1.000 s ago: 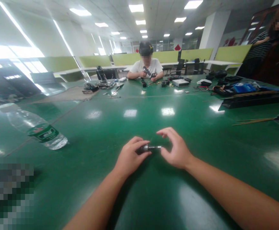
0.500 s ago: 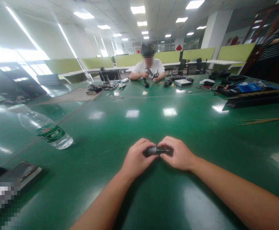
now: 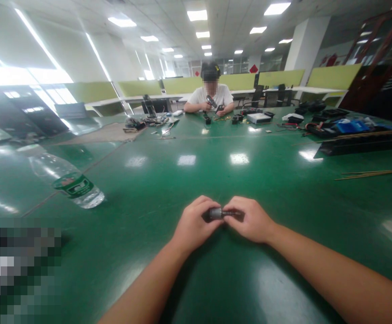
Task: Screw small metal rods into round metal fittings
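Evidently, your left hand [image 3: 194,227] has its grip closed around the thick, dark body of a small cylindrical tool [image 3: 216,213], probably to brace it, while your right hand [image 3: 250,220] pinches the slimmer end. The tool lies crosswise between your two hands — whether it touches the table [image 3: 169,180] or hangs just above, I cannot tell. Both hands nearly meet at its middle, which seems to suit small, controlled movements. For room, the table's green surface runs from your hands to the bottle [image 3: 76,184], well apart on your left, and to the thin sticks [image 3: 367,174] far off on your right. Beyond those sticks, a black tray [image 3: 358,147] turns its long edge towards you; a co-worker [image 3: 209,96] sits opposite.
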`<state>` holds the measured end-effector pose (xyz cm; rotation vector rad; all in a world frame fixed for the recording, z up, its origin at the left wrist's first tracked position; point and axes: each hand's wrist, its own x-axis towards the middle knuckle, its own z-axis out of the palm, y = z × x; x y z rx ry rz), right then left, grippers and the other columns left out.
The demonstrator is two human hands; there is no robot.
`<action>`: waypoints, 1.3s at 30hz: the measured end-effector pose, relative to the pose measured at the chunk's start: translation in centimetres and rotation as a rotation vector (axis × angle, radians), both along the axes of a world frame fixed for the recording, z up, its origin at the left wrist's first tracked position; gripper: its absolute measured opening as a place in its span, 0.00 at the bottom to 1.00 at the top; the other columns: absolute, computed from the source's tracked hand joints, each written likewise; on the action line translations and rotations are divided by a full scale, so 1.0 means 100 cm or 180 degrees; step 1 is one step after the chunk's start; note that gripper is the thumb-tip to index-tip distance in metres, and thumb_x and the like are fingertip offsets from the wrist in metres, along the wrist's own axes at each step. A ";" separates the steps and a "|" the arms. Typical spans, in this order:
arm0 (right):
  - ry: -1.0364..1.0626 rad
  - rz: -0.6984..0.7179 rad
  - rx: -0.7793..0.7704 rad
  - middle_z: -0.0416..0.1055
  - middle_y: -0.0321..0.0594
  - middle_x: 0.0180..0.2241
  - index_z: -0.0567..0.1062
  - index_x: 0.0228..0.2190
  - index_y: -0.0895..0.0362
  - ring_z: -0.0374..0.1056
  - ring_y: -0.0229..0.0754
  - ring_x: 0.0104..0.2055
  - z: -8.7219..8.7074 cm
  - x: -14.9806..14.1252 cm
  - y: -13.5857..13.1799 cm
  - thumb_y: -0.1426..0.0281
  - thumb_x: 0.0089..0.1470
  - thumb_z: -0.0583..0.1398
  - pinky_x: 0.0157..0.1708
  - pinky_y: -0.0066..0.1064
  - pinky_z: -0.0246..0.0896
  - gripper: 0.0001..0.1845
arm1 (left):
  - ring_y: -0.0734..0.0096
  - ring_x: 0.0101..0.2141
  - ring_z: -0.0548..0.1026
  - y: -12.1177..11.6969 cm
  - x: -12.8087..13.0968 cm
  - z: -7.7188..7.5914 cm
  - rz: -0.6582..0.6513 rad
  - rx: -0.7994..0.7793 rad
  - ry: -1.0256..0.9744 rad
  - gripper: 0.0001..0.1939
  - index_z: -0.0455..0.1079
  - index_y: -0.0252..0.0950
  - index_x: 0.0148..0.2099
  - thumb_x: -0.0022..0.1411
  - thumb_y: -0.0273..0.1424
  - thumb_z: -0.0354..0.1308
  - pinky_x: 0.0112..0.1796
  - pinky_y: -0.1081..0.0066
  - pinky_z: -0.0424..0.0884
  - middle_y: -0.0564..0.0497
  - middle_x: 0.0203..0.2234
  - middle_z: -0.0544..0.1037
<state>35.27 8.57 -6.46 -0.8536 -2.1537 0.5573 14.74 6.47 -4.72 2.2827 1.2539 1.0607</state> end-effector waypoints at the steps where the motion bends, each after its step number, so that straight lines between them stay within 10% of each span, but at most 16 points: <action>1: -0.0022 -0.0003 -0.0006 0.74 0.40 0.32 0.78 0.36 0.57 0.69 0.41 0.33 0.000 0.000 0.000 0.75 0.52 0.63 0.35 0.32 0.63 0.07 | 0.68 0.39 0.74 0.000 0.000 0.000 -0.0008 0.0001 -0.0007 0.11 0.75 0.38 0.42 0.55 0.26 0.66 0.41 0.69 0.71 0.49 0.37 0.76; 39: -0.0190 -0.0026 0.0057 0.74 0.39 0.29 0.79 0.33 0.56 0.69 0.41 0.31 0.001 0.002 -0.001 0.72 0.52 0.64 0.33 0.31 0.61 0.04 | 0.68 0.37 0.74 -0.003 -0.001 -0.002 0.0187 -0.0061 -0.0052 0.11 0.76 0.38 0.41 0.53 0.26 0.66 0.38 0.70 0.71 0.49 0.35 0.75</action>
